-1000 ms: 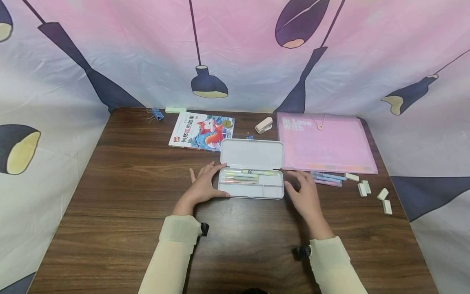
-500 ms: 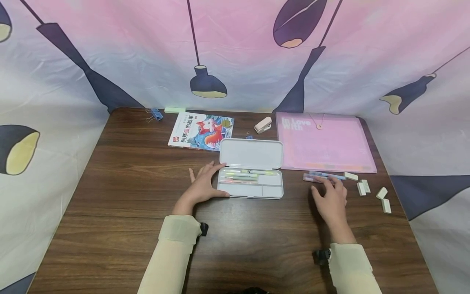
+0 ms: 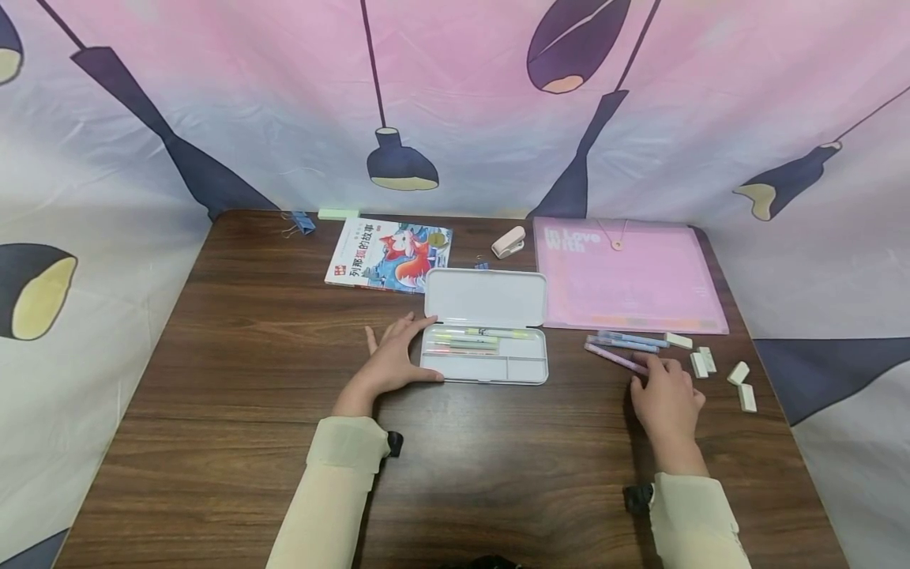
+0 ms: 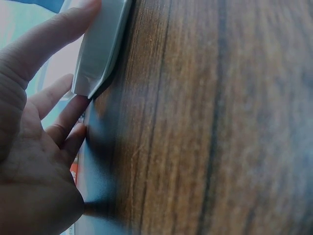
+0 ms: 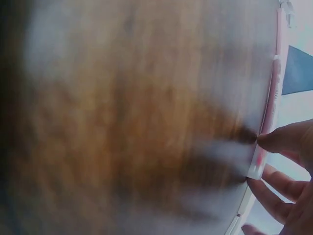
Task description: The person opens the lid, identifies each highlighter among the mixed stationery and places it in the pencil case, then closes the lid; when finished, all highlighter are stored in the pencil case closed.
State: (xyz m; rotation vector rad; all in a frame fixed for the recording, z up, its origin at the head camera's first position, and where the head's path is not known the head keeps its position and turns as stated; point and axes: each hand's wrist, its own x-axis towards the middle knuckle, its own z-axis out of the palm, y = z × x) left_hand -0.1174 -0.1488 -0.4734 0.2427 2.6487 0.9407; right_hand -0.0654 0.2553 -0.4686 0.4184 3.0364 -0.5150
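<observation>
A white pencil case (image 3: 526, 370) lies with its lid raised, several slim pens and markers (image 3: 472, 344) in its back compartment. My left hand (image 3: 389, 365) spans the case's left end, thumb at the front edge and index finger at the back corner. The left wrist view shows that thumb on the case's side wall (image 4: 105, 49). To the right, my right hand (image 3: 667, 399) pinches the near end of a pink pen (image 3: 614, 358), which slants on the table. In the right wrist view, thumb and fingertips meet at the pen's end (image 5: 274, 93). Two blue pens (image 3: 629, 341) lie just behind it.
Several white erasers (image 3: 700, 365) lie right of the pens. A pink document folder (image 3: 633, 276) is at the back right. Behind the case are a fox picture book (image 3: 391, 253), a pale stapler (image 3: 509, 242) and a small blue clip (image 3: 482, 266). Another blue binder clip (image 3: 303, 222) sits far left.
My right hand has moved from the case's right end to the pink pen, then further right and nearer. The pen now slants away from the blue ones. The left hand stays put.
</observation>
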